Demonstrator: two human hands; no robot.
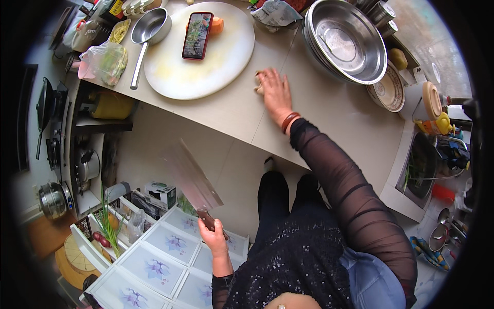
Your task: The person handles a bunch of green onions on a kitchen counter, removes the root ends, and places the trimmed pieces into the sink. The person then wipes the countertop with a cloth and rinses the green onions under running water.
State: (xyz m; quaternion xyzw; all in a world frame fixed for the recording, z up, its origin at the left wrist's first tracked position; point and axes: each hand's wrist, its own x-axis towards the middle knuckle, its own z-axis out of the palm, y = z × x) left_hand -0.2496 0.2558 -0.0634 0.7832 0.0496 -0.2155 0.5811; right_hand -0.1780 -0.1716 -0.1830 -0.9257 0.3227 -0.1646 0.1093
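In my left hand is a cleaver, gripped by its brown handle, its broad blade slanting up and away beyond the counter edge. My right hand is low over the countertop, fingers curled around a small pale piece, perhaps ginger and mostly hidden. Left of that hand lies a round white cutting board. A phone with a lit screen rests on the board, partly covering a peeled orange vegetable, probably a carrot.
A saucepan stands left of the board, its handle pointing towards me. Stacked steel basins and a patterned bowl are at the right, near a sink. Below left is a drawer cabinet with flower prints.
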